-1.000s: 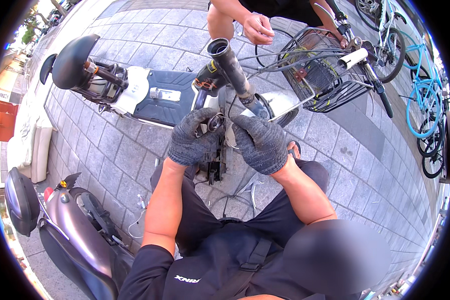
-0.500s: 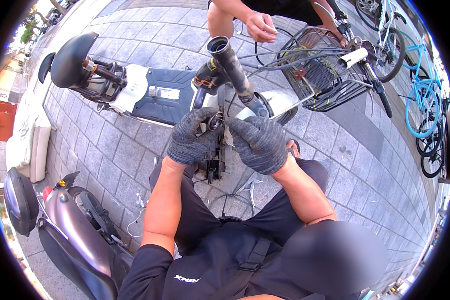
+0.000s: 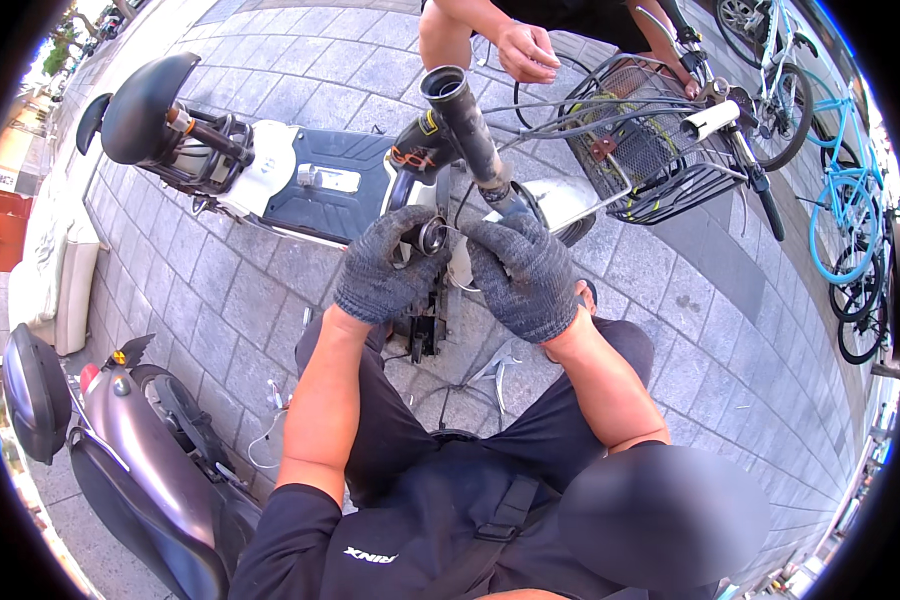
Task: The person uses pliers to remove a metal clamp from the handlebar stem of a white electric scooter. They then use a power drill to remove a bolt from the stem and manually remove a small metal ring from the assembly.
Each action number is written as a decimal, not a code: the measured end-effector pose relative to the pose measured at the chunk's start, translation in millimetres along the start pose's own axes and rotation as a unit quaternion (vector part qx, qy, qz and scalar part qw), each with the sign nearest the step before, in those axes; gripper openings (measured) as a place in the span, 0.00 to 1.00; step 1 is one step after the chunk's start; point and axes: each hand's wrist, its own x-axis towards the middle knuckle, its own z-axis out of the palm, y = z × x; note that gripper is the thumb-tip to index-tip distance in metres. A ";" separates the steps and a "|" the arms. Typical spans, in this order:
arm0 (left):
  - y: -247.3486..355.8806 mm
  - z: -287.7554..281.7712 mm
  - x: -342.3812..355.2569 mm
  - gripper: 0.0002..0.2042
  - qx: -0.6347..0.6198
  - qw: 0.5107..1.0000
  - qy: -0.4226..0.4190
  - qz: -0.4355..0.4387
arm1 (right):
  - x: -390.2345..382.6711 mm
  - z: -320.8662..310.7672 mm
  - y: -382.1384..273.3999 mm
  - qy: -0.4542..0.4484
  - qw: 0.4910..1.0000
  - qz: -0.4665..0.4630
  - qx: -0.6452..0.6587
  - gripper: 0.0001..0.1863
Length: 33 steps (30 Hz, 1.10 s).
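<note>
Both my hands wear grey knit gloves and meet in front of the scooter's bare steering tube. My left hand is closed around a small round dark metal ring part, its shiny rim facing right. My right hand is pinched just beside that ring; a thin, light, curved piece shows at its fingertips, too small to name. Behind my hands stands the white electric scooter with a dark footboard. Below them, a dark metal assembly is partly hidden between my knees.
A wire basket with handlebar and cables lies beyond the scooter at right. Another person's hand hangs near the tube. A purple motor scooter stands at lower left, parked blue bicycles at far right. A small clear object rests on the footboard.
My left hand has tilted the ring part, so more of its round face shows. My right hand has shifted slightly right, widening the gap. The view has moved a little.
</note>
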 end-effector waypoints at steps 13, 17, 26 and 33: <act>-6.8 2.1 -0.2 0.28 -0.028 0.999 0.006 0.019 | -0.8 10.5 6.3 0.029 0.999 -0.008 -0.012 0.12; -4.5 1.1 0.2 0.28 -0.042 0.999 -0.003 0.016 | -2.9 8.1 2.3 0.003 1.000 0.019 -0.008 0.13; -5.2 -0.5 -1.5 0.28 -0.036 0.999 -0.022 -0.017 | -5.3 9.8 1.1 -0.006 1.000 -0.015 -0.022 0.13; -5.3 0.1 -0.3 0.28 -0.018 1.000 -0.016 -0.012 | 0.0 5.4 -1.6 -0.024 0.995 -0.083 -0.044 0.16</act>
